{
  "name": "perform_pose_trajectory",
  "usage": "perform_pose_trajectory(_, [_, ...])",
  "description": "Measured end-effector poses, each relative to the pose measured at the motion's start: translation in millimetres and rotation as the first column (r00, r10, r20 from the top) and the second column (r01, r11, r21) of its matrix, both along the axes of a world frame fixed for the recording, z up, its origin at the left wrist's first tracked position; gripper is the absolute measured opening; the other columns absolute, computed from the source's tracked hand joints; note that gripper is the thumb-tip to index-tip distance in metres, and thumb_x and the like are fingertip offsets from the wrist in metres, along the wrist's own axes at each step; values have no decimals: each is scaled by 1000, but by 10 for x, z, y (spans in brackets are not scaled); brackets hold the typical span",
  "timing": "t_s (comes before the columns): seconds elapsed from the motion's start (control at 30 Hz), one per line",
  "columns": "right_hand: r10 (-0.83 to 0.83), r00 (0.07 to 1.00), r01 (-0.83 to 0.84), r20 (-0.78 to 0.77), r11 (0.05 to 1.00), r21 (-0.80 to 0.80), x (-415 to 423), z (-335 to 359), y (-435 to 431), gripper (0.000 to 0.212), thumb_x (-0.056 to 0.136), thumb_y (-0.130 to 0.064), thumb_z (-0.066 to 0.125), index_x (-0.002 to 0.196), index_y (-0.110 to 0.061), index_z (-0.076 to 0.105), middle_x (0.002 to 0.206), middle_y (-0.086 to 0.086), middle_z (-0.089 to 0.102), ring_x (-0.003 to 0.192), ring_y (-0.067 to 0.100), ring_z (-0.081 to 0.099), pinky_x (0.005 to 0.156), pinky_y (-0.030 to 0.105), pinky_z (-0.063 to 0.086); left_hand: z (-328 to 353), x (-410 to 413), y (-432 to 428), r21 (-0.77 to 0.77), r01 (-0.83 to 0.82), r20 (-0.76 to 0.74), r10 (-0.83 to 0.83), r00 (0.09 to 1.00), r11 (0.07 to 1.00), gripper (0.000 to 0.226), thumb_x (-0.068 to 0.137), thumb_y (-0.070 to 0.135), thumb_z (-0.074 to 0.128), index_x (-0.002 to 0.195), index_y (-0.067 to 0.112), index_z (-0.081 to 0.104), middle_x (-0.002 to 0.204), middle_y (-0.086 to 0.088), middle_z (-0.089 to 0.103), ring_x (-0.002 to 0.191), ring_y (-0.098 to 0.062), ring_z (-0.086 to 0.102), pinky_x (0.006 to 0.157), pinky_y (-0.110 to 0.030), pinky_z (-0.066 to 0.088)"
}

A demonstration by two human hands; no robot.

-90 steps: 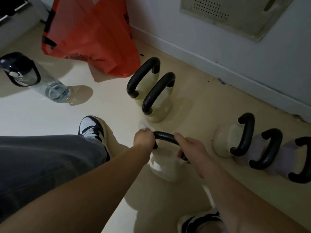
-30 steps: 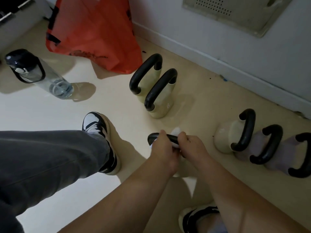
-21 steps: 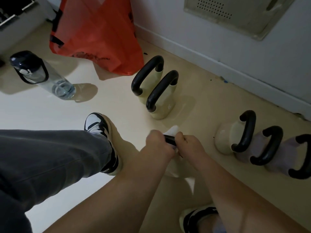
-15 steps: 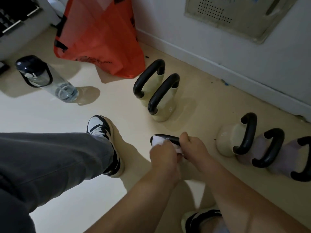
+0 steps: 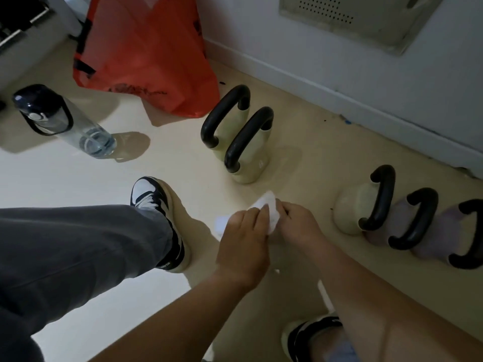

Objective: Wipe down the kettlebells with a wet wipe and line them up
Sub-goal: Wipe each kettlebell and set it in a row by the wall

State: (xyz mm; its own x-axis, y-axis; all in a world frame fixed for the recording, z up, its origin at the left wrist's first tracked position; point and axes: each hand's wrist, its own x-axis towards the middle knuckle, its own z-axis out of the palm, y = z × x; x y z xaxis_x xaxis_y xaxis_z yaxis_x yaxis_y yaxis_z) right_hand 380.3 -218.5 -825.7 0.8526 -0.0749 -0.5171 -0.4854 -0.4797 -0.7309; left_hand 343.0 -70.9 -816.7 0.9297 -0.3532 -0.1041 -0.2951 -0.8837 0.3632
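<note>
Since 0.5 s ago the black handle has been covered by the wipe (image 5: 269, 208), bunched white at the fingertips. Pale beige floor (image 5: 180, 155) is met by a white wall (image 5: 251, 24) w/ baseboard (image 5: 316, 83) beyond the fingers. L hand (image 5: 244, 246) fingers are curled together over the wipe; R hand (image 5: 300, 227) fingers are clamped on its right edge. Beyond the fingertips two kettlebells (image 5: 251, 165) stand, three kettlebells (image 5: 349, 212) to the right.

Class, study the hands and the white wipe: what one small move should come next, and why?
Probably rub the wipe over whatever the hands cover: the left hand grips it, the right hand touches its edge, both apart from the row of three kettlebells.
</note>
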Motion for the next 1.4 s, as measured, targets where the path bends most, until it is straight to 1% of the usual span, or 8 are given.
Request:
perform_pose_trajectory(0.23, [-230,944,256,-237,963,83,109,-77,-181,59,101,-65,27,131,-18,44,129,10,52,113,29,55,100,47,48,-132,-159,-28,57,70,-163,-60,985,996,67,95,4,46,156,20,25,108,1,49,94,-16,47,83,-31,48])
perform_pose_trajectory(0.43, [-569,628,778,-531,467,420,-211,-139,-414,36,107,-36,43,121,-5,53,115,18,66,104,36,60,100,49,49,-227,-521,-151,133,58,121,-74,990,989,34,74,-7,54,103,3,68,78,-8,50,66,-23,45,56,-35,42])
perform_pose_trajectory(0.63, [-465,623,780,-629,435,451,-312,-264,-482,22,89,-24,57,93,-5,68,90,16,68,88,31,66,87,40,54,145,-190,-782,243,193,-145,-161,976,951,74,95,21,51,156,11,11,127,-14,39,105,-30,48,86,-40,46])
perform_pose_trajectory(0.8, [-551,496,866,-671,259,427,-420,-400,-636,53,94,-49,49,119,-5,66,122,24,69,119,40,64,109,54,44,216,457,-1390,501,405,-404,-208,891,765,30,101,23,47,126,16,63,117,-8,59,107,-26,60,78,-34,43])
perform_pose_trajectory(1.03, [-469,564,824,-680,370,428,-382,-423,-661,59,100,-53,38,106,-5,72,103,17,76,100,31,70,89,38,53,70,-59,-896,297,383,-131,-360,924,875,47,93,17,47,140,8,47,139,-13,42,112,-28,46,87,-38,46])
perform_pose_trajectory(1.2, [-475,617,784,-627,435,442,-381,-331,-638,59,109,-48,29,115,0,63,120,23,68,116,36,63,107,47,48,-27,-308,-172,4,411,-147,-406,902,912,63,100,31,-6,161,16,-2,169,-3,6,151,-24,20,118,-31,32])
perform_pose_trajectory(1.3, [-462,617,784,-637,430,447,-379,-340,-654,64,109,-51,27,119,0,63,116,21,71,111,34,66,101,43,51,64,-181,-353,-5,364,-136,-361,923,931,58,104,25,23,161,17,15,165,-5,18,147,-23,25,118,-30,31])
perform_pose_trajectory(1.4, [-438,588,808,-680,366,463,-386,-362,-670,73,104,-62,27,128,-4,64,109,13,75,99,27,67,89,36,52,148,169,-861,220,453,-178,-421,889,864,36,98,26,44,127,13,61,125,-7,51,110,-25,48,86,-34,46])
